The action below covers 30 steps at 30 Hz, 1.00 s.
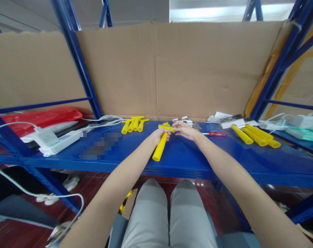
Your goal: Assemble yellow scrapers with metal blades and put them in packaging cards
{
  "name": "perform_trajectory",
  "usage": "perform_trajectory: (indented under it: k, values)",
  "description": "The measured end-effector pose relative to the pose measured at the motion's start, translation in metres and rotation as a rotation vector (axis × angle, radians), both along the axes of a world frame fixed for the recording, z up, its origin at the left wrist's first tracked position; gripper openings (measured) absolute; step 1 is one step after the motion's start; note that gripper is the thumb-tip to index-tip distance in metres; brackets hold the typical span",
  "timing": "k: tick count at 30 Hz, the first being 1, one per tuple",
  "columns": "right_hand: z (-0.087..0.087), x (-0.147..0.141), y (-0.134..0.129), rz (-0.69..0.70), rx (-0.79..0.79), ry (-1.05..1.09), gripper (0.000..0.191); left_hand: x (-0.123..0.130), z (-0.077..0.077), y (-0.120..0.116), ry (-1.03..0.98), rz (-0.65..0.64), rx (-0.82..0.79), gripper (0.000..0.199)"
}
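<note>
My left hand point(162, 135) is wrapped round a yellow part with a tube handle point(159, 150) that points down toward the front edge of the blue shelf. My right hand point(183, 130) is at the right end of the part's crosspiece, its fingers pinched together; what they hold, if anything, is too small to make out. Just behind the hands lies another small yellow piece point(165, 124). A screwdriver with a red handle point(217, 133) lies right of my right hand, its shaft pointing left.
Several yellow T-shaped parts point(136, 124) lie at the back left, several yellow tubes point(258, 135) at the right. White packets point(223, 117) sit behind. A white power strip point(61, 143) with cables is at the left. Cardboard point(197, 69) stands behind the blue shelf point(190, 160).
</note>
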State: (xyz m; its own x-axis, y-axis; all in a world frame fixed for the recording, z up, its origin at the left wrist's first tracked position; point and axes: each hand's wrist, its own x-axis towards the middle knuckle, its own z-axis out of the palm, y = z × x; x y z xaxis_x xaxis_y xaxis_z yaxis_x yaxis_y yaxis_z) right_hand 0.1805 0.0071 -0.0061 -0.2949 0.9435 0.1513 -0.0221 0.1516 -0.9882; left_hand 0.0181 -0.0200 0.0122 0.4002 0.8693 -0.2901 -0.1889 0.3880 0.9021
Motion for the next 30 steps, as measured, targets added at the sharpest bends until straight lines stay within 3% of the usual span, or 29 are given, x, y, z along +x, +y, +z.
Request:
perform_trajectory:
  k: [20, 30]
  values:
    - [0.0025, -0.0028, -0.0015, -0.004, 0.036, -0.014, 0.021, 0.0016, -0.0015, 0.0003, 0.073, 0.052, 0.033, 0.015]
    - [0.0028, -0.0055, -0.0012, -0.072, 0.112, -0.165, 0.017, 0.0038, -0.0011, -0.0034, 0.126, 0.090, 0.058, 0.023]
